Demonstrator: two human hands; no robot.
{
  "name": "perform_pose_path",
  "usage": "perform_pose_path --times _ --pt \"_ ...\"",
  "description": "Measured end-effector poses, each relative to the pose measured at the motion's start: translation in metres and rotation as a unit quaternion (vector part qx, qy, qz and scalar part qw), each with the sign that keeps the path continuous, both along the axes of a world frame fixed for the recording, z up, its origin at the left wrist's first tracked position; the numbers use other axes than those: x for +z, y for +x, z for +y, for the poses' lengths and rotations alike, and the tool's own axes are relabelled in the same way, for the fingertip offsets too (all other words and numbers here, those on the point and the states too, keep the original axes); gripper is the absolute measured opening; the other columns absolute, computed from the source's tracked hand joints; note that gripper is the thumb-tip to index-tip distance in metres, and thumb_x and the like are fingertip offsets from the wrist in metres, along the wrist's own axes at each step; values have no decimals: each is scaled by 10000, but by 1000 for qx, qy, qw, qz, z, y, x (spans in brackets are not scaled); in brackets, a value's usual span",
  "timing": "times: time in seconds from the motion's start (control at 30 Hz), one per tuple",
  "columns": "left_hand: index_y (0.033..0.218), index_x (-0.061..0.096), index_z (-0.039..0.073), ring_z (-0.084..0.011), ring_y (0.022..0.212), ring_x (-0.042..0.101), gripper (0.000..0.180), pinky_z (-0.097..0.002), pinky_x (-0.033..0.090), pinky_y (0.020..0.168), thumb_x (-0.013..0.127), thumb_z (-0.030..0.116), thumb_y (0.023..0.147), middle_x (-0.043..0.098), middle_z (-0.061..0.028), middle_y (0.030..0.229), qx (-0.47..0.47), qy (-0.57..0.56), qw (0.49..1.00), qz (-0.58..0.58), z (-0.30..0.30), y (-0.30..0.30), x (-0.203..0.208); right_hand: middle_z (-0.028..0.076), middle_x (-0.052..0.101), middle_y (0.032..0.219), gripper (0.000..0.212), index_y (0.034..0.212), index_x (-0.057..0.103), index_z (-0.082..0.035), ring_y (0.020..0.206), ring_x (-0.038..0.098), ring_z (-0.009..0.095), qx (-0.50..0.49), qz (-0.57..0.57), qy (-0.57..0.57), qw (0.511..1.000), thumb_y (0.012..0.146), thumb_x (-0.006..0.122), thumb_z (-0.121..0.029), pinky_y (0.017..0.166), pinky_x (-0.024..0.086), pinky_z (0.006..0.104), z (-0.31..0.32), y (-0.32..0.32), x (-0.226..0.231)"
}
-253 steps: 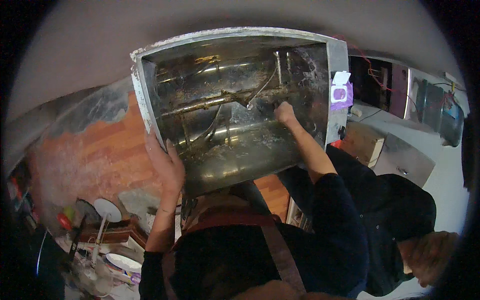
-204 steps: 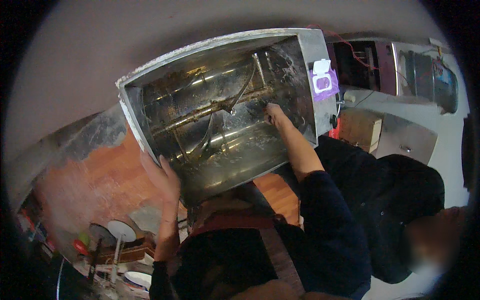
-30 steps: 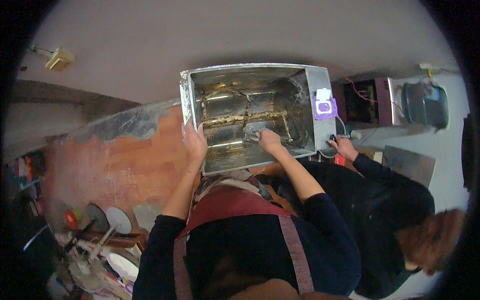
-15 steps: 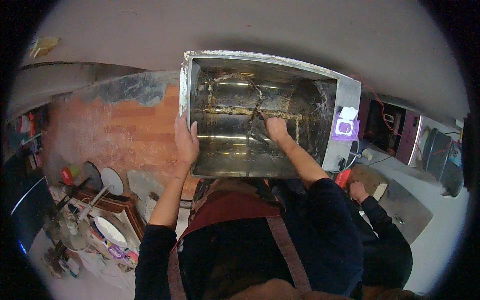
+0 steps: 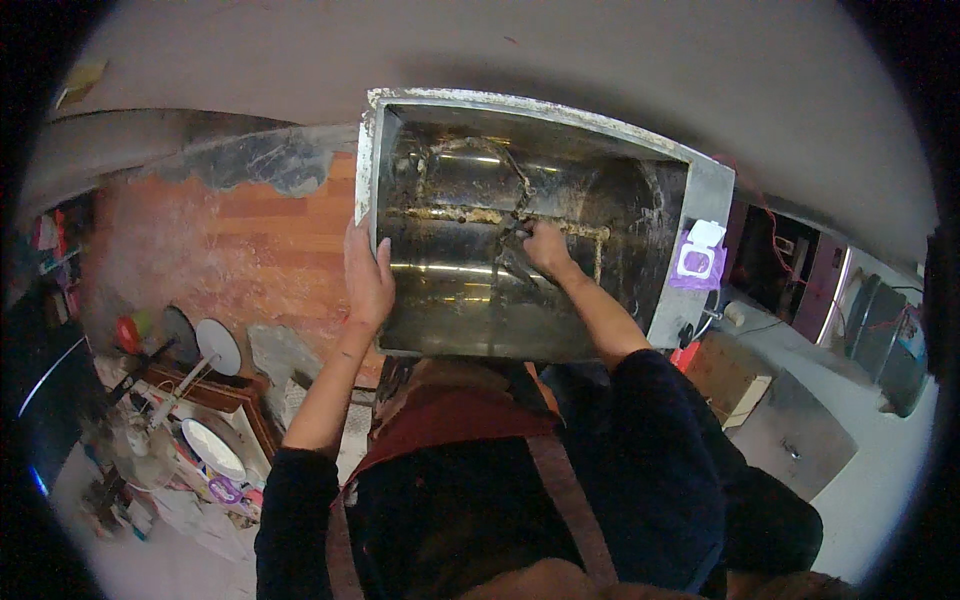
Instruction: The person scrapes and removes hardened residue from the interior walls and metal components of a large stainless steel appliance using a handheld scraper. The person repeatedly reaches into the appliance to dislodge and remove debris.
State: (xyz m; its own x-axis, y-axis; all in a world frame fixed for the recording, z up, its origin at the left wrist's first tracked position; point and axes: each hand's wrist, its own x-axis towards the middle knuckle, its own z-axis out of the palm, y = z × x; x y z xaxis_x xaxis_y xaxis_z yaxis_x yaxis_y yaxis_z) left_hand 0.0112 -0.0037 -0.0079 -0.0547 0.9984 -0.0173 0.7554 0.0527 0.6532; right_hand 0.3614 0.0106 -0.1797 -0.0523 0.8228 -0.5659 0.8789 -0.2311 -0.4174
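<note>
In front of me is a large metal mixing trough [image 5: 545,98], its rim crusted with whitish residue. A shaft [image 5: 450,213] caked with dried brown residue runs across the inside, with bent crusted arms. My left hand [image 5: 370,285] lies along the outer left rim with its fingers stretched out. Reaching inside, my right hand [image 5: 548,250] is closed near the middle of the shaft. Something dark shows at its fingertips, but what it grips is too hidden to make out. A purple wipes pack [image 5: 697,258] with a raised white lid sits on the trough's right end.
Beside the right end is an open cardboard box [image 5: 728,378] on a grey surface. A co-worker in dark clothing [image 5: 765,515] is at lower right. At lower left are round white pans [image 5: 213,450] and clutter. A grey wall [image 5: 600,50] stands behind the trough.
My right hand has shifted slightly within the trough, still by the shaft. The co-worker's hand has left the cardboard box and is out of sight. My left hand stays on the rim.
</note>
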Motion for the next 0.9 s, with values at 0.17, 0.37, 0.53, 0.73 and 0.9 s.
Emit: perform_pose_path --times 0.17,0.37,0.53,0.73,0.9 --pt "1476 417 -37 -489 1384 420 471 -509 333 1172 531 158 1062 471 -313 1458 22 -9 1000 11 -8 -12 -9 259 726 1067 359 1152 751 -56 1015 693 441 -66 34 -65 995 839 668 -210 924 552 499 8 -26 38" --pt "1463 426 -43 -488 1347 451 457 -505 354 1153 528 158 1066 482 -313 1438 1 -5 1000 -5 -3 -9 -3 259 732 1009 315 1075 766 -48 957 706 442 27 -22 -21 999 841 682 -241 896 565 527 3 -17 51" --pt "1459 431 -47 -483 1340 454 449 -502 355 1148 528 144 1064 491 -304 1427 -5 5 1000 -5 -4 -9 -5 244 737 919 354 854 746 1 890 730 422 74 -77 42 993 877 709 -351 809 584 517 10 -25 45" --pt "1463 437 -40 -472 1342 457 449 -488 357 1147 536 111 1052 498 -299 1418 -4 0 1000 -9 -3 -9 1 234 725 862 238 864 723 -10 859 724 415 86 -81 27 993 838 713 -246 783 589 511 -3 -23 44" --pt "1476 435 -38 -476 1392 425 468 -493 341 1164 549 98 1042 481 -306 1451 9 -27 998 -47 -1 -3 10 199 736 841 223 876 741 -40 841 734 392 140 -108 6 984 855 711 -260 763 591 505 4 -22 42"
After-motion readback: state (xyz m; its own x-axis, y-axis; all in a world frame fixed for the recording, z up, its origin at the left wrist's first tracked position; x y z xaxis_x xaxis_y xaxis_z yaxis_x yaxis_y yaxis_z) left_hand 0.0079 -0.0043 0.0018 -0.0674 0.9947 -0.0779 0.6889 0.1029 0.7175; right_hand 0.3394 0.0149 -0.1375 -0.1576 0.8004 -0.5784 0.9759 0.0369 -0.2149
